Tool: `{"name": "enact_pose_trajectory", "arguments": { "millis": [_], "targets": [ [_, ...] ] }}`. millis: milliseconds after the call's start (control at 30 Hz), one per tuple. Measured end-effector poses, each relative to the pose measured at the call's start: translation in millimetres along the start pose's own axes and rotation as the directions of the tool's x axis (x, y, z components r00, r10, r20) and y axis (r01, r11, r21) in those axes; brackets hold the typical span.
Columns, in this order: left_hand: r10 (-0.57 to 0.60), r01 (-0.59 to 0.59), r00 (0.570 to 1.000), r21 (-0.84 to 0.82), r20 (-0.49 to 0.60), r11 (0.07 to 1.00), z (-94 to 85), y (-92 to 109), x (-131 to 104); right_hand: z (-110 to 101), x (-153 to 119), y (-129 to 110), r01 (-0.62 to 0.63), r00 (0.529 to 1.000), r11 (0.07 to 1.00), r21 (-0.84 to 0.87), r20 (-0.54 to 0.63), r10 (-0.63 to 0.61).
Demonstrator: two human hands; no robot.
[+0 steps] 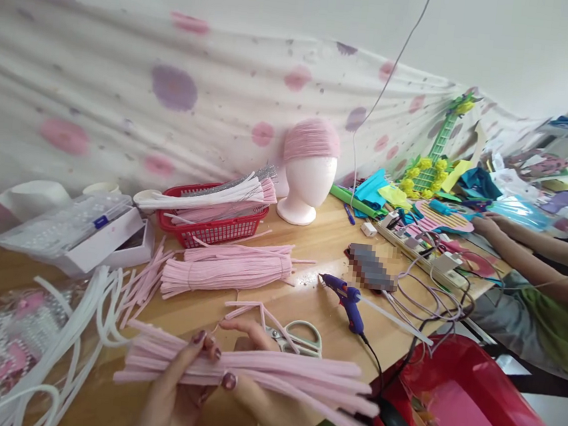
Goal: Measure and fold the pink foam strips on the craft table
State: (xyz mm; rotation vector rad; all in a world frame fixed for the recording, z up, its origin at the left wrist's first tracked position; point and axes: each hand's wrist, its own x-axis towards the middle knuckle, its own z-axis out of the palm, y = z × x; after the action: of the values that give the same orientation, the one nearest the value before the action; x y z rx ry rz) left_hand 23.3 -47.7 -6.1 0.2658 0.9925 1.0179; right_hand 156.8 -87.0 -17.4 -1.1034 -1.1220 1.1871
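Observation:
A loose bundle of pink pipe cleaners (308,376) lies across both hands at the table's front edge. My left hand (182,377) is wrapped round its left part, fingertips pinched on top. Just right of it, my right hand (252,384) grips the bundle with the thumb below and the index finger bent above. Behind them, a tied pink bundle (228,273) rests on the table. Scissors (304,339) with pale handles lie beyond the held bundle, partly under bent pink stems. A white foam head (310,179) wears a pink cap of stems against the curtain.
A red basket (222,230) holds white, pink and silver stems. A blue glue gun (348,299) lies right of centre near a phone (372,268), power strip (420,256) and cables. White stems and plastic boxes (66,225) are left. Another person's hands (488,226) work at right.

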Motion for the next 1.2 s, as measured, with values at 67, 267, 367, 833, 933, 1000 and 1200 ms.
{"name": "enact_pose_trajectory", "arguments": {
  "millis": [67,267,367,833,933,1000,1200],
  "targets": [
    [-0.022,0.022,1.0,-0.041,0.008,0.999,-8.5,-0.3,3.0,-1.4,-3.2,-2.2,0.045,0.994,0.999,0.001,-0.096,-0.044],
    [0.004,-0.025,0.998,-0.321,-0.066,0.947,-14.7,18.4,15.3,-3.5,-18.2,13.3,0.115,0.941,0.986,-0.121,-0.306,-0.147],
    [0.003,-0.033,0.998,-0.435,-0.07,0.9,-10.1,27.4,20.9,-7.4,-23.6,13.5,0.187,0.942,0.95,-0.249,-0.229,-0.245],
    [-0.117,-0.003,0.966,-0.464,-0.23,0.886,17.8,34.1,-1.3,-10.7,-16.7,18.6,0.086,0.954,0.959,-0.27,-0.255,-0.157],
    [-0.175,0.078,0.966,-0.428,-0.192,0.901,16.0,32.5,2.5,-8.6,-18.6,21.2,0.088,0.951,0.95,-0.299,-0.258,-0.169],
    [-0.177,0.094,0.966,-0.379,-0.191,0.921,14.8,32.1,5.2,-7.9,-21.0,20.0,0.097,0.943,0.938,-0.333,-0.271,-0.194],
    [-0.002,-0.056,0.977,-0.267,-0.213,0.962,8.5,24.5,12.4,-12.1,-27.2,10.2,0.247,0.909,0.879,-0.408,-0.215,-0.356]
  ]
}}
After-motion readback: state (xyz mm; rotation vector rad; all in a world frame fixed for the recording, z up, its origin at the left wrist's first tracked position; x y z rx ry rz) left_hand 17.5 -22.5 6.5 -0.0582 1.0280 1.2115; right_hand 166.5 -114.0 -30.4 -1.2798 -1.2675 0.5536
